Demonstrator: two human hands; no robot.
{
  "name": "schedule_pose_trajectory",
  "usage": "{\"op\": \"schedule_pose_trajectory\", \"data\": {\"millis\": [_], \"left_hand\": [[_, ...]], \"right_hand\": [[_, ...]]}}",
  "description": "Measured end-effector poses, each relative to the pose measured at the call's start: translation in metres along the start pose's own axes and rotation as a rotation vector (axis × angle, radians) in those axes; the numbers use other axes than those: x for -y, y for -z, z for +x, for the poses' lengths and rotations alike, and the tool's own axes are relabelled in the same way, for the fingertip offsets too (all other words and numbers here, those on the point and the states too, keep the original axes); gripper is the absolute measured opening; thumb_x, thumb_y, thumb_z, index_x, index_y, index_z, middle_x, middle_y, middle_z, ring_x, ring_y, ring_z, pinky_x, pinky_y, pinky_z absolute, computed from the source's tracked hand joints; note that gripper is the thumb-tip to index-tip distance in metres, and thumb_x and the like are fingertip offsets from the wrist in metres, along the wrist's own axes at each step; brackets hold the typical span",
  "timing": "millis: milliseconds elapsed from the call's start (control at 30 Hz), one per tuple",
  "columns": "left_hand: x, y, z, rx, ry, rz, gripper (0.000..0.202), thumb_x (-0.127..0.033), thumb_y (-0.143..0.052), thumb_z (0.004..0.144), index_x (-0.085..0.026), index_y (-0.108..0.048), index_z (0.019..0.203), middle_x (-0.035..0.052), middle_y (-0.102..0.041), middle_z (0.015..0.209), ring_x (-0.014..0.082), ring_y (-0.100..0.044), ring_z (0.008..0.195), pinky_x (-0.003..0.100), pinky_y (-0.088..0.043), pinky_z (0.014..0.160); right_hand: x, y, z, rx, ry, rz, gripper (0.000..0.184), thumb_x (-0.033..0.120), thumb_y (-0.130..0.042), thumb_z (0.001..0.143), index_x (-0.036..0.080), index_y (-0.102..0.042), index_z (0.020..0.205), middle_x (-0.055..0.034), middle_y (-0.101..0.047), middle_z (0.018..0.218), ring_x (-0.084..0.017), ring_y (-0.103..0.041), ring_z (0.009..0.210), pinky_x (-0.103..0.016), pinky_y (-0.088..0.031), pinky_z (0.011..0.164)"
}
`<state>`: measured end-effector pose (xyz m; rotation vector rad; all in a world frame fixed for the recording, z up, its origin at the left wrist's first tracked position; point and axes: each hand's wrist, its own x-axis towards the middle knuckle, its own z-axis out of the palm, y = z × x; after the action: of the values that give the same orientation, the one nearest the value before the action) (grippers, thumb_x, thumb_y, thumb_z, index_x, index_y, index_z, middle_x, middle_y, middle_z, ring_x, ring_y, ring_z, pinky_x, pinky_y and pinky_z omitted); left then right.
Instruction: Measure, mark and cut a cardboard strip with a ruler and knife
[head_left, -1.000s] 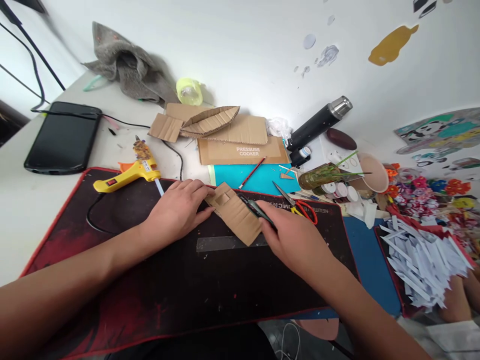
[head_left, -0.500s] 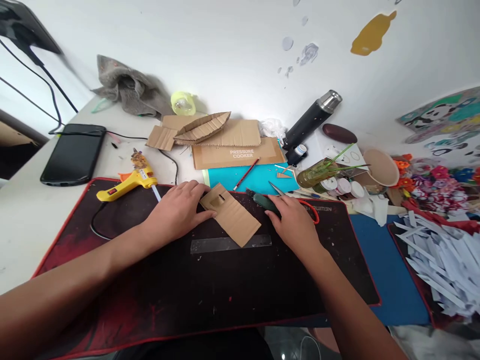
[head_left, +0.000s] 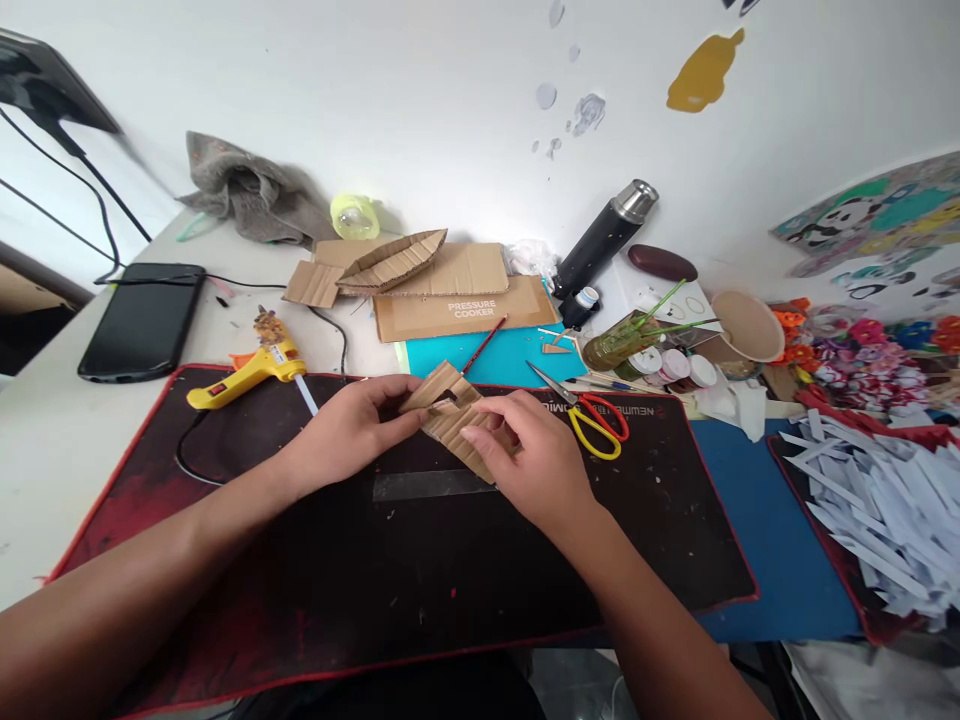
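A small rectangular piece of cardboard [head_left: 453, 428] with a cut-out window near its upper left end is held between my hands above the dark mat [head_left: 420, 590]. My left hand [head_left: 367, 425] pinches its left edge, thumb in front and fingers behind. On its right part my right hand [head_left: 529, 450] has closed, with thumb and fingertips at the surface. A clear ruler [head_left: 409, 487] lies flat below the cardboard, partly covered by it. Scissors [head_left: 574, 398] with red and yellow handles rest on the mat beyond my right hand.
To the left are a yellow glue gun [head_left: 247, 378] and a black phone [head_left: 142, 322]. Behind lie cardboard pieces [head_left: 472, 265], a pencil [head_left: 484, 343] and blue paper [head_left: 427, 352]. A black flask [head_left: 604, 240], a glass jar [head_left: 611, 345] and white paper strips [head_left: 877, 520] occupy the right.
My right hand has let go of the green-handled cutter, now out of sight, and moved left onto the cardboard. The cardboard has tilted, showing its ridged face. The scissors have come into fuller view.
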<state>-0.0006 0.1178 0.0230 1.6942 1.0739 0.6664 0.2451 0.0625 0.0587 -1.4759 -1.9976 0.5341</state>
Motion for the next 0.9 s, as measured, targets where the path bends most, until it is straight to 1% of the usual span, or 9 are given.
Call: {"op": "schedule_pose_trajectory", "data": {"millis": [100, 200, 333, 400, 467, 533, 633, 767, 900], "left_hand": [[-0.007, 0.002, -0.002, 0.061, -0.062, -0.089, 0.039, -0.056, -0.069, 0.097, -0.024, -0.082, 0.116, 0.0061, -0.084, 0.115, 0.0263, -0.076, 0.104, 0.038, -0.061, 0.096], [-0.014, 0.002, -0.004, 0.096, -0.077, -0.105, 0.038, -0.056, -0.067, 0.101, -0.023, -0.084, 0.111, 0.0065, -0.084, 0.111, 0.0251, -0.075, 0.101, 0.036, -0.061, 0.09], [-0.02, -0.006, -0.009, 0.044, -0.067, -0.162, 0.043, -0.059, -0.072, 0.099, -0.026, -0.081, 0.124, 0.0065, -0.082, 0.126, 0.027, -0.075, 0.117, 0.04, -0.059, 0.108], [-0.021, -0.011, -0.011, 0.019, -0.043, -0.209, 0.051, -0.063, -0.074, 0.097, -0.026, -0.077, 0.132, 0.0073, -0.081, 0.133, 0.0284, -0.075, 0.122, 0.042, -0.058, 0.112], [-0.022, -0.014, -0.014, -0.005, -0.017, -0.191, 0.052, -0.065, -0.068, 0.1, -0.025, -0.077, 0.132, 0.0077, -0.082, 0.131, 0.0287, -0.076, 0.119, 0.04, -0.06, 0.106], [-0.023, -0.015, -0.015, -0.025, -0.018, -0.111, 0.049, -0.064, -0.061, 0.104, -0.024, -0.078, 0.127, 0.0068, -0.084, 0.123, 0.0274, -0.077, 0.109, 0.035, -0.062, 0.094], [-0.026, -0.014, -0.017, 0.0, -0.05, -0.026, 0.047, -0.062, -0.055, 0.108, -0.025, -0.079, 0.124, 0.0041, -0.084, 0.113, 0.0248, -0.077, 0.098, 0.03, -0.059, 0.082], [-0.031, -0.016, -0.019, 0.012, -0.046, -0.046, 0.051, -0.063, -0.05, 0.109, -0.023, -0.08, 0.12, 0.0035, -0.084, 0.103, 0.0242, -0.075, 0.09, 0.029, -0.057, 0.079], [-0.032, -0.02, -0.019, -0.027, 0.029, -0.136, 0.058, -0.071, -0.053, 0.105, -0.021, -0.082, 0.113, 0.0046, -0.083, 0.1, 0.0263, -0.075, 0.093, 0.031, -0.058, 0.08]], "right_hand": [[0.003, -0.006, 0.002, 0.059, -0.07, 0.054, 0.017, 0.037, -0.071, 0.104, 0.022, -0.078, 0.11, -0.0054, -0.078, 0.102, -0.019, -0.071, 0.084, -0.03, -0.053, 0.075], [0.005, -0.011, 0.003, 0.08, -0.15, 0.169, 0.016, 0.037, -0.069, 0.102, 0.023, -0.075, 0.097, -0.0009, -0.076, 0.087, -0.016, -0.067, 0.074, -0.028, -0.048, 0.068], [0.012, -0.015, 0.006, 0.034, -0.25, 0.318, 0.024, 0.041, -0.066, 0.102, 0.023, -0.067, 0.085, 0.0035, -0.065, 0.07, -0.014, -0.058, 0.063, -0.026, -0.044, 0.061], [0.016, -0.015, 0.007, 0.008, -0.267, 0.366, 0.028, 0.042, -0.065, 0.1, 0.024, -0.063, 0.08, 0.0045, -0.061, 0.067, -0.013, -0.054, 0.061, -0.026, -0.042, 0.059], [0.017, -0.016, 0.008, 0.008, -0.284, 0.392, 0.029, 0.044, -0.066, 0.099, 0.024, -0.061, 0.078, 0.0051, -0.058, 0.065, -0.013, -0.051, 0.059, -0.026, -0.04, 0.057], [0.016, -0.016, 0.007, 0.034, -0.296, 0.404, 0.029, 0.044, -0.066, 0.099, 0.024, -0.061, 0.08, 0.0052, -0.057, 0.065, -0.013, -0.052, 0.059, -0.026, -0.04, 0.056], [0.015, -0.017, 0.005, 0.054, -0.287, 0.382, 0.024, 0.045, -0.066, 0.1, 0.024, -0.065, 0.088, 0.0049, -0.06, 0.068, -0.013, -0.054, 0.061, -0.026, -0.042, 0.058], [0.015, -0.019, 0.003, 0.019, -0.232, 0.275, 0.019, 0.041, -0.066, 0.1, 0.024, -0.07, 0.094, 0.0054, -0.061, 0.068, -0.013, -0.054, 0.058, -0.025, -0.041, 0.058], [0.018, -0.021, 0.0, -0.013, -0.164, 0.158, 0.018, 0.038, -0.066, 0.101, 0.024, -0.073, 0.094, 0.0052, -0.063, 0.066, -0.012, -0.055, 0.056, -0.025, -0.041, 0.058]]}}
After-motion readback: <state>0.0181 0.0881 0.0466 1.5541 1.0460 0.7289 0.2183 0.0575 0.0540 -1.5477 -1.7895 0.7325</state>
